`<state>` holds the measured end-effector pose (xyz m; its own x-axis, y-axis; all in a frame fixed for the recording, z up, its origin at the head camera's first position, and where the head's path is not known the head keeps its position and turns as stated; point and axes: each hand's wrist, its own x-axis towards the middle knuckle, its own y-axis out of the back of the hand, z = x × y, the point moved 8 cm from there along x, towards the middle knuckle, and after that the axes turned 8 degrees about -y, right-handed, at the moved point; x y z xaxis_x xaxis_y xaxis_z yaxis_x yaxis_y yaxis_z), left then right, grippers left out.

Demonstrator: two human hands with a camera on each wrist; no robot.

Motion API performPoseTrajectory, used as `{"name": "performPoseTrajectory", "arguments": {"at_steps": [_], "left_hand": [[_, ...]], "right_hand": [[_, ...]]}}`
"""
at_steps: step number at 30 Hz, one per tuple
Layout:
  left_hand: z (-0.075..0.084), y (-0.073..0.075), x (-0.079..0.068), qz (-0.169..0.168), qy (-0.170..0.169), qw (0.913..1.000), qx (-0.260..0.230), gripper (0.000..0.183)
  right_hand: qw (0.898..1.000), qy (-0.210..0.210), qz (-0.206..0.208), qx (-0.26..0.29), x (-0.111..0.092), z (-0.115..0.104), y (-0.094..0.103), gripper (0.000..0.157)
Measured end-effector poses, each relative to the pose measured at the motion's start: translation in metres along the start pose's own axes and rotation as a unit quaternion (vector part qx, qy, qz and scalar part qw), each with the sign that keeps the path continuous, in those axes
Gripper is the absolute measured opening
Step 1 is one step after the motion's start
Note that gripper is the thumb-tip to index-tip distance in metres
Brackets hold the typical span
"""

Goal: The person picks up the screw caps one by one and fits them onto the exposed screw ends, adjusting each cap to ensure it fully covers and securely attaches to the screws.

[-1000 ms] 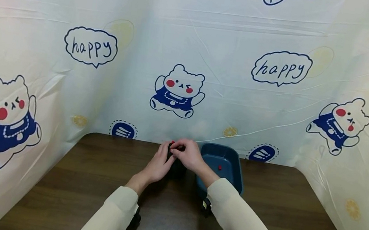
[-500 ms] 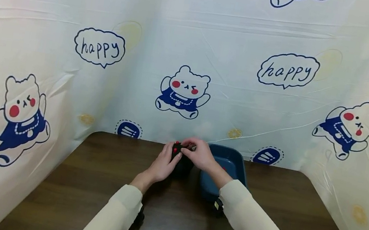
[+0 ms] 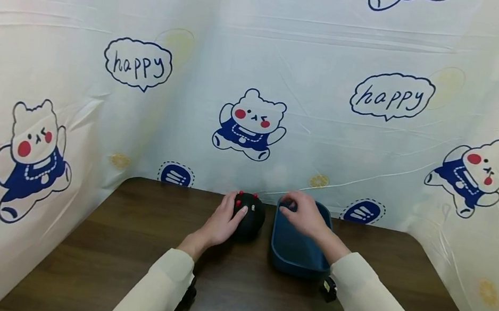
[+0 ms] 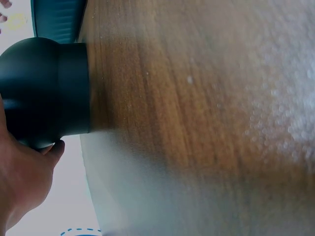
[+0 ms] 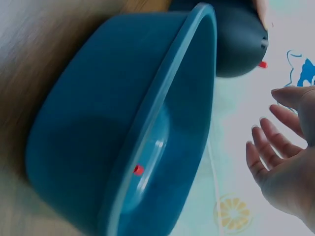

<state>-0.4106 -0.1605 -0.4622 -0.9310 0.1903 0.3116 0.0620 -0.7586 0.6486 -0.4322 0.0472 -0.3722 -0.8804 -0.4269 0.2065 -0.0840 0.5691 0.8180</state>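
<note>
My left hand (image 3: 220, 221) grips the left side of a black dome-shaped object (image 3: 253, 223) with a cylindrical base. Small red pieces (image 3: 238, 203) stick out of its top, beside a small pale spot. In the left wrist view, fingers (image 4: 29, 172) lie against the smooth black body (image 4: 39, 93). My right hand (image 3: 305, 216) hovers over the far part of a blue basin (image 3: 295, 270). Seen from the right wrist, that hand (image 5: 290, 152) has its fingers loosely bent and apart, and nothing shows between them. A red piece (image 5: 138, 170) lies inside the basin.
The basin stands just right of the black object, near the back edge of the brown wooden table (image 3: 237, 304). Behind the table hangs a pale printed curtain (image 3: 301, 131), which also rises along both sides.
My right hand has left the top of the black object and moved right, over the basin, its fingers loosening. My left hand still holds the object. The view has shifted slightly.
</note>
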Motion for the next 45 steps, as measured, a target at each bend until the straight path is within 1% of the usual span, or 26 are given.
{"name": "performPoseTrajectory", "arguments": {"at_steps": [3, 7, 9, 15, 17, 24, 32, 37, 45], "left_hand": [[0.002, 0.000, 0.000, -0.001, -0.002, 1.0000, 0.000, 0.077], [0.004, 0.000, -0.003, -0.001, 0.005, 1.0000, -0.001, 0.078], [0.004, 0.000, -0.005, 0.001, 0.008, 1.0000, -0.001, 0.078], [0.002, 0.000, -0.005, 0.003, 0.009, 1.0000, 0.001, 0.080], [0.002, 0.000, -0.005, 0.003, 0.010, 0.9999, 0.002, 0.081], [0.003, 0.001, -0.004, 0.004, 0.010, 0.9999, 0.001, 0.080], [0.006, 0.002, -0.005, 0.007, 0.002, 1.0000, -0.003, 0.079], [0.004, 0.002, -0.005, 0.008, 0.003, 1.0000, -0.004, 0.080], [0.005, 0.002, -0.004, 0.009, 0.001, 1.0000, -0.002, 0.081]], "right_hand": [[1.000, 0.001, 0.001, -0.007, -0.003, 0.012, 0.004, 0.025], [1.000, -0.012, -0.009, -0.016, -0.007, 0.024, 0.004, 0.028], [1.000, -0.019, -0.012, -0.017, -0.009, 0.029, 0.005, 0.029], [0.999, -0.023, -0.013, -0.023, -0.010, 0.040, 0.008, 0.027], [0.999, -0.033, -0.019, -0.025, -0.009, 0.044, 0.008, 0.028], [0.995, -0.080, -0.036, -0.036, -0.007, 0.060, 0.005, 0.032], [0.991, -0.107, -0.054, -0.054, -0.005, 0.074, 0.000, 0.033], [0.988, -0.124, -0.065, -0.062, -0.003, 0.081, -0.005, 0.035], [0.982, -0.153, -0.072, -0.082, 0.001, 0.092, -0.012, 0.038]]}}
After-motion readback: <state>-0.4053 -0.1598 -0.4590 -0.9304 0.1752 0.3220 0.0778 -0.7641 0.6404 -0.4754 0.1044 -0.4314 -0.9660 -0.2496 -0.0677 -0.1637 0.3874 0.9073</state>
